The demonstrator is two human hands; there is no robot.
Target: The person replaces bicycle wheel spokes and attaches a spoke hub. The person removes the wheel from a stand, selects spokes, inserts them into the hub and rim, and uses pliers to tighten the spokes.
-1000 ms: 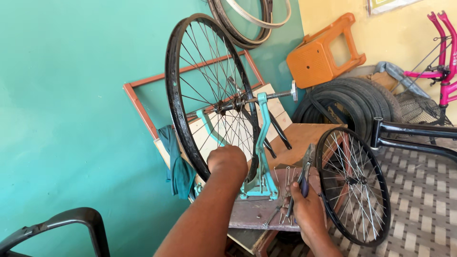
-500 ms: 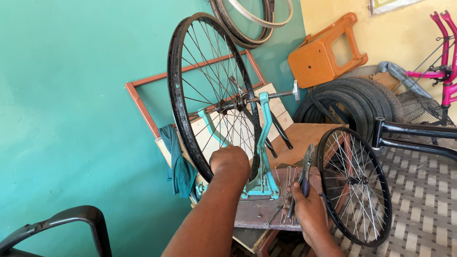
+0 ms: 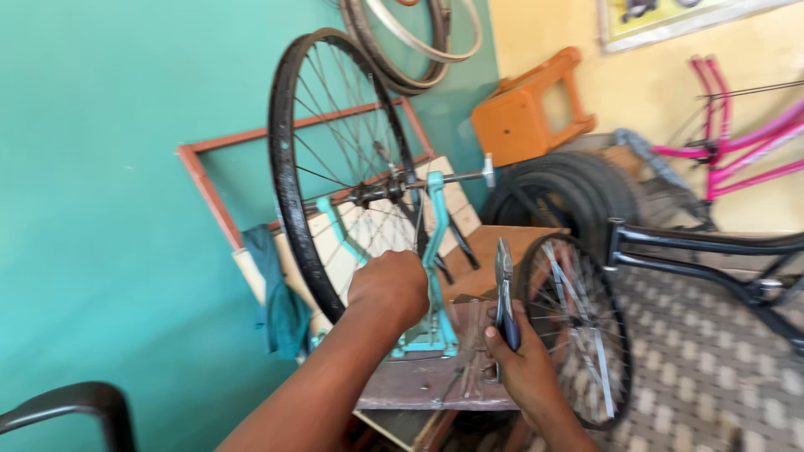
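A large black bicycle wheel (image 3: 289, 176) sits by its axle in a teal truing stand (image 3: 433, 251) on a worn bench (image 3: 419, 387). My left hand (image 3: 390, 287) is closed at the lower spokes of this wheel, near the stand's upright; what its fingers pinch is hidden. My right hand (image 3: 521, 366) holds blue-handled pliers (image 3: 504, 289), jaws pointing up, just right of the stand. A smaller spoked wheel (image 3: 579, 326) leans upright against the bench beside my right hand.
A teal wall fills the left side, with a teal cloth (image 3: 276, 301) hanging by a wooden frame (image 3: 205, 188). Rims (image 3: 402, 50) hang above. An orange stool (image 3: 526, 109), stacked tyres (image 3: 578, 188), a black bicycle frame (image 3: 703, 251) and a pink frame (image 3: 737, 138) stand to the right. A black bar (image 3: 75, 402) sits bottom left.
The view has drifted slightly. My left hand stays at the large wheel's spokes and my right hand keeps the pliers upright; the pliers have risen a little.
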